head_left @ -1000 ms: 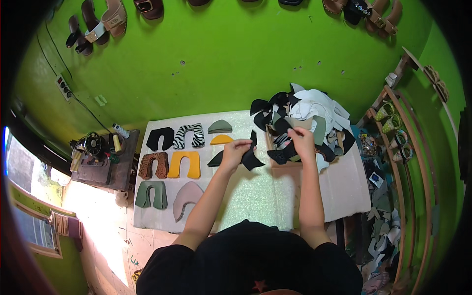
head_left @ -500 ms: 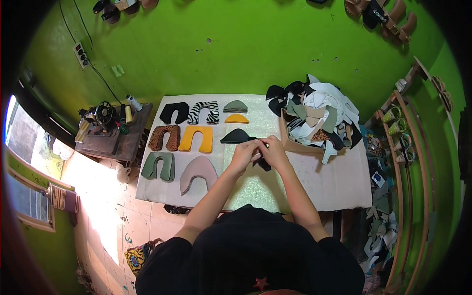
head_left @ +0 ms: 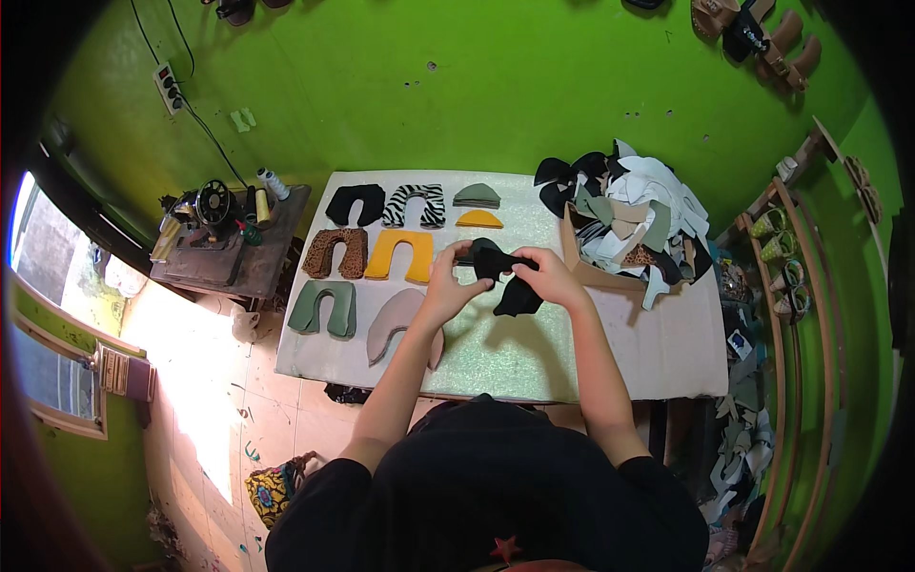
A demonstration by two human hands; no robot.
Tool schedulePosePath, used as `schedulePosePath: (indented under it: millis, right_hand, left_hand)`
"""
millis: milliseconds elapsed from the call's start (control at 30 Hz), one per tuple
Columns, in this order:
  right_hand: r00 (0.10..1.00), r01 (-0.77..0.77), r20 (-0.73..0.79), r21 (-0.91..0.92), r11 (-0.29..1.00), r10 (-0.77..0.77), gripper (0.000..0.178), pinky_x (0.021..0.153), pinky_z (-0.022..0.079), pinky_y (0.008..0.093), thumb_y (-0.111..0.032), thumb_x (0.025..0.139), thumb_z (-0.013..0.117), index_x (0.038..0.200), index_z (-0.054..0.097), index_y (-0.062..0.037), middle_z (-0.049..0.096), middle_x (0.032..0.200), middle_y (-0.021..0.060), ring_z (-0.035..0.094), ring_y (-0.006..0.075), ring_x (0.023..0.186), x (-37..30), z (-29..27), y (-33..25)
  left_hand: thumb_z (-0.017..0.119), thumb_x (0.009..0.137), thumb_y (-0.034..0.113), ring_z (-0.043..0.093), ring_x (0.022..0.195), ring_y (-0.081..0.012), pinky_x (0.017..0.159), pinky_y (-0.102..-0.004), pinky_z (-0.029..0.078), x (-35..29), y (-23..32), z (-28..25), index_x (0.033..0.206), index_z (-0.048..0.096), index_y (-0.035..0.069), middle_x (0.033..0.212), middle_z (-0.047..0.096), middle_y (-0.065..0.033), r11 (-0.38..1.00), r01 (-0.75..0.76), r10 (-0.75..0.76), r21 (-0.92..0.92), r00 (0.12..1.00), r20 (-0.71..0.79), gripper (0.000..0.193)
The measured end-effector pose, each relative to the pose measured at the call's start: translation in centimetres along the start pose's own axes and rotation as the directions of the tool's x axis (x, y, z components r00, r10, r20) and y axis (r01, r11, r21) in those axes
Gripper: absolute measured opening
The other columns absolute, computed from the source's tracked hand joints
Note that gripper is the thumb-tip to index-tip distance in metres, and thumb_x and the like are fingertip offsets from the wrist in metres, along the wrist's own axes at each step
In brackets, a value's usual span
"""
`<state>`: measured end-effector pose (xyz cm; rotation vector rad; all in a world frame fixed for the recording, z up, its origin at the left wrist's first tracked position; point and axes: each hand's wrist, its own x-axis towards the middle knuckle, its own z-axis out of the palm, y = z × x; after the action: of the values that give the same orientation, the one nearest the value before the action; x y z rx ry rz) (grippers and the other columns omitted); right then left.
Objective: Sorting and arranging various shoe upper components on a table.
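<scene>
Over the middle of the table, a floppy black cut piece of material [head_left: 517, 298] is stretched between my hands, its lower part hanging down. My right hand [head_left: 553, 276] pinches it along the upper right edge. On the other side my left hand [head_left: 448, 284] curves round, thumb and fingers at the piece's left end. Behind those fingers, the stack of black half-moon pieces seen earlier is mostly hidden. Just beyond lie yellow half-moon pieces [head_left: 479, 219] and grey-green half-moon pieces [head_left: 477, 195]. A pinkish-beige U-shaped piece [head_left: 389, 315] rests beside my left forearm.
U-shaped stacks lie at left: black [head_left: 343, 205], zebra-striped [head_left: 398, 214], leopard-print [head_left: 321, 253], yellow [head_left: 382, 257], green [head_left: 307, 315]. A cardboard box [head_left: 610, 277] overflows with scraps [head_left: 634, 191] at right. A sewing machine [head_left: 212, 202] stands left; a wooden rack [head_left: 777, 362] stands right.
My hands have moved apart from close together, spreading the black piece between them. The view has shifted slightly, so the table sits a little further right.
</scene>
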<state>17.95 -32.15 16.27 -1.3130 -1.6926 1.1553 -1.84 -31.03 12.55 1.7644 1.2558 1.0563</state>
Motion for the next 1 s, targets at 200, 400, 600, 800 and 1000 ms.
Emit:
schedulePosePath:
  millis: [200,400,600,800,1000]
  right_hand:
    - [0.994,-0.021,0.113,0.044,0.999,0.016,0.014,0.067,0.043,0.0245,-0.009,0.077,0.06,0.088,0.06,-0.0001,0.058,0.076,0.0026,0.052,0.0094,0.069,0.9,0.5,-0.6]
    - [0.988,0.062,0.14,0.04,0.997,-0.067,0.018,0.069,0.043,0.0249,-0.009,0.075,0.064,0.091,0.058,-0.002,0.058,0.075,0.0022,0.052,0.0095,0.071,1.5,1.6,-1.4]
    - [0.996,-0.044,0.077,0.135,0.99,0.034,0.023,0.066,0.043,0.0234,-0.008,0.073,0.067,0.092,0.055,-0.0032,0.057,0.076,0.0009,0.052,0.0091,0.07,1.4,3.4,-0.9]
    - [0.957,0.157,-0.277,0.25,0.955,-0.085,0.018,0.069,0.04,0.0213,-0.01,0.077,0.064,0.09,0.052,-0.005,0.056,0.08,-0.0007,0.05,0.0064,0.075,1.4,6.6,0.0]
    - [0.975,0.109,-0.222,0.396,0.912,-0.02,0.009,0.06,0.037,0.0175,-0.01,0.081,0.06,0.084,0.053,-0.005,0.053,0.074,-0.004,0.047,0.0031,0.068,2.3,8.4,0.3]
  left_hand:
    - [0.072,0.068,0.012,0.054,0.083,-0.0136,0.071,-0.0277,0.043,-0.4,0.2,-1.6,0.104,0.05,0.003,0.093,0.057,-0.0063,0.961,0.089,-0.032,-0.262,0.977,0.212,0.043]
    - [0.058,0.08,0.007,0.056,0.068,-0.0077,0.059,-0.0211,0.044,-0.4,0.5,-3.2,0.092,0.052,0.001,0.079,0.06,-0.0037,0.825,0.277,-0.032,-0.492,0.893,0.45,0.015]
    - [0.051,0.082,0.01,0.061,0.077,-0.0177,0.068,-0.0286,0.051,-0.7,1.7,-5.9,0.099,0.05,-0.002,0.087,0.061,-0.0095,0.66,0.456,-0.098,-0.597,0.84,0.534,0.021]
    - [0.048,0.085,0.017,0.062,0.08,-0.021,0.071,-0.0307,0.051,-0.6,-0.2,-7.3,0.103,0.05,-0.004,0.091,0.06,-0.0136,0.425,0.491,-0.004,-0.76,0.841,0.541,0.028]
    - [0.035,0.089,0.032,0.06,0.091,-0.0288,0.084,-0.0364,0.047,-0.2,-0.4,-8.6,0.112,0.047,-0.008,0.1,0.059,-0.0205,0.246,0.588,0.118,-0.771,0.771,0.625,0.048]
